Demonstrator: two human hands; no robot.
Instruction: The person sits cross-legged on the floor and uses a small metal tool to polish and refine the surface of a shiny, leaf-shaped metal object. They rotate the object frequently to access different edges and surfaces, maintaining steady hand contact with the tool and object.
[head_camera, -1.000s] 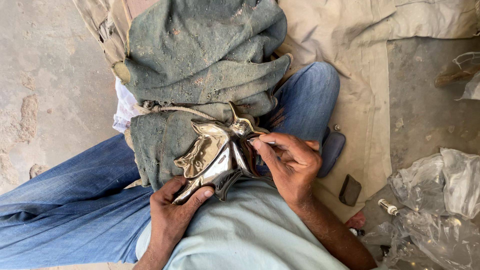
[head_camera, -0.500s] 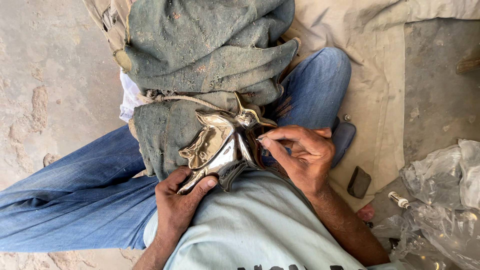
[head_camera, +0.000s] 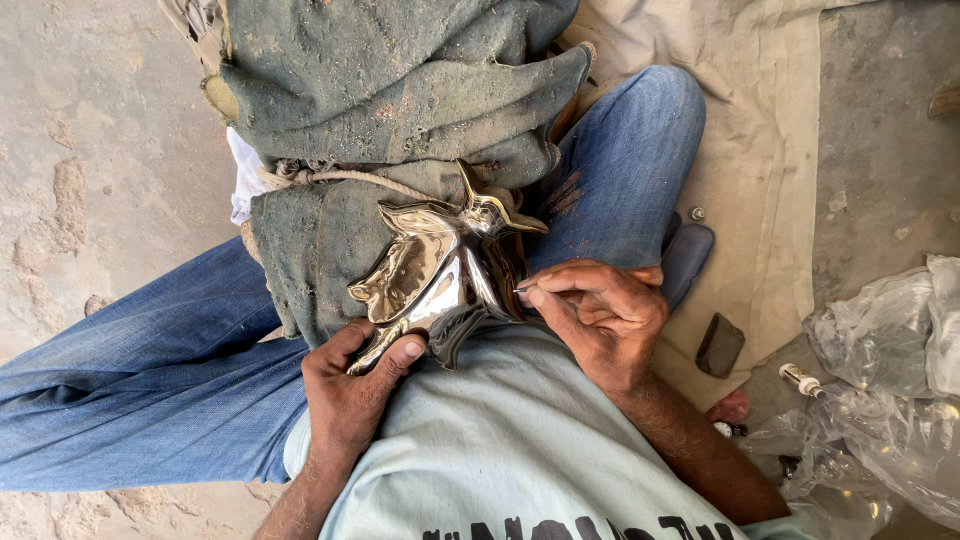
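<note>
Concrete floor, one shiny figurine (head_camera: 440, 270), two hands

My left hand (head_camera: 345, 395) palm down, thumb extended forward, fingers curled in a grip, my right hand (head_camera: 600, 315) fingers pinched together, wrist bent inward

A mirror-bright, polished metal bird figurine (head_camera: 440, 275) lies tilted on a dusty green cloth bundle (head_camera: 400, 110) across the lap, its pointed beak aimed toward three o'clock and its broad tail end reaching down toward seven o'clock.
</note>
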